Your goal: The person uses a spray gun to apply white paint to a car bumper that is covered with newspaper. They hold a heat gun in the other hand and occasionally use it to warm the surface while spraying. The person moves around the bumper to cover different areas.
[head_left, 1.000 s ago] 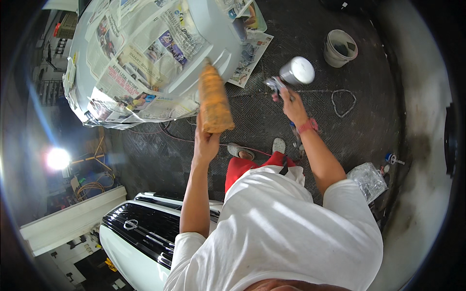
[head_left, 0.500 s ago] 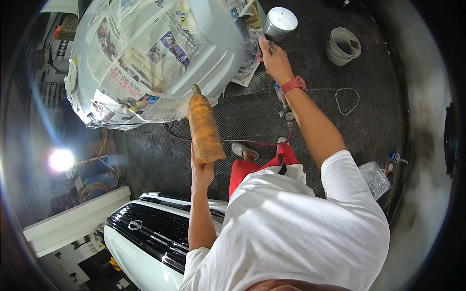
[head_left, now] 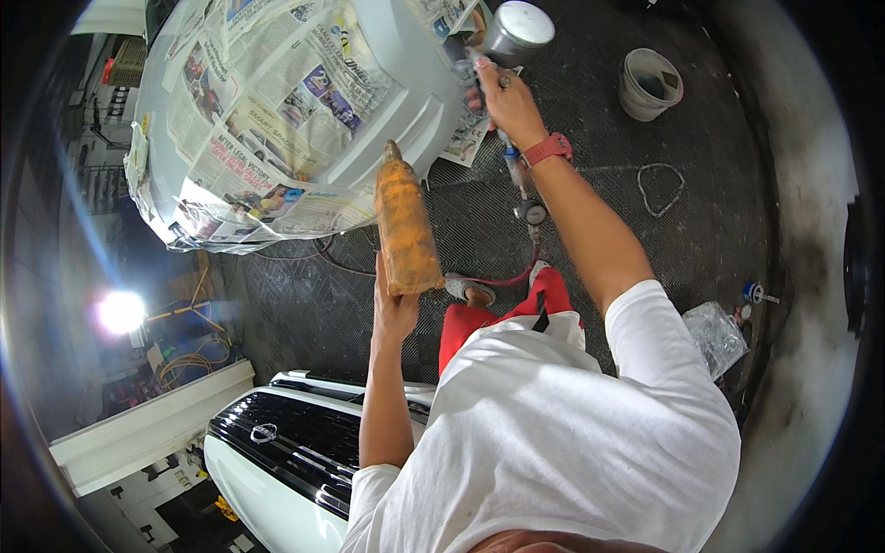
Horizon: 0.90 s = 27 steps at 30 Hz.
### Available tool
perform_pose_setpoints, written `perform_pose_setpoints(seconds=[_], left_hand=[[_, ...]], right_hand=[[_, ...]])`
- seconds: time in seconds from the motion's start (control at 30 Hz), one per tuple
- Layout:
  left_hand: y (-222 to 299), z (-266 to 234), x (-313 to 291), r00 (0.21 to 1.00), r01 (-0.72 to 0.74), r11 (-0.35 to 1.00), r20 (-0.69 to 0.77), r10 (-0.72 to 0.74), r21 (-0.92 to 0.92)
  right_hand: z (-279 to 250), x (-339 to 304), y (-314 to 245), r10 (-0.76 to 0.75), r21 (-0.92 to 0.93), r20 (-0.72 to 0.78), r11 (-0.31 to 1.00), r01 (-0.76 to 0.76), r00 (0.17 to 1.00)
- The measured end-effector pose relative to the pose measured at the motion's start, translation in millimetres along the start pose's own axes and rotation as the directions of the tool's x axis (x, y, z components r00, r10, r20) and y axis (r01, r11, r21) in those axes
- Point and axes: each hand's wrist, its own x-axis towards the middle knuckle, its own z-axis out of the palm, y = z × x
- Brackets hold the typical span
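My left hand (head_left: 395,311) is closed round the lower part of a squeeze bottle (head_left: 407,226) stained orange-brown, its pointed nozzle toward the panel. My right hand (head_left: 510,103) grips a spray gun, whose round silver cup (head_left: 521,29) stands above the fingers; the gun's body is mostly hidden by the hand. Below the grip hang a small clear filter (head_left: 513,169) and a pressure gauge (head_left: 533,213) on a dark red hose (head_left: 512,278). Close in front of both hands is a light grey car body panel (head_left: 406,69), partly masked with newspaper (head_left: 267,120).
A whitish bucket (head_left: 649,85) stands on the dark textured floor at right. A heart-shaped loop (head_left: 661,190) and a crumpled plastic bag (head_left: 714,339) lie farther down. A white car front with black grille (head_left: 304,433) is at lower left, beyond it a bright lamp (head_left: 122,311).
The squeeze bottle has moved up and slightly right with my left hand. My right hand and the spray gun have shifted up and left, closer to the panel's edge.
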Motion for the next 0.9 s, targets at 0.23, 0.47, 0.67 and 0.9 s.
perform_pose_setpoints(seconds=[0.23, 0.47, 0.67, 0.9], left_hand=[[-22.1, 26.0, 1.7, 0.997, -0.012, 0.998, 0.076, 0.007, 0.06], [-72.7, 27.9, -50.9, 0.987, 0.144, 0.989, -0.084, -0.14, 0.034], [-110.6, -17.3, -126.6, 0.905, 0.359, 0.929, -0.277, -0.322, 0.093], [-59.5, -18.6, -139.3, 0.832, 0.392, 0.916, -0.456, -0.315, 0.082]], right_hand=[[-48.8, -41.7, 89.0, -0.197, -0.333, -0.152, 0.933, 0.138, 0.968], [0.5, -108.5, 124.4, -0.059, -0.186, -0.008, 0.981, 0.056, 0.998], [103.2, -150.8, 97.0, -0.144, -0.083, 0.202, 0.983, 0.163, 0.969], [169.6, -164.9, 73.8, -0.109, -0.023, 0.384, 0.992, 0.128, 0.917]])
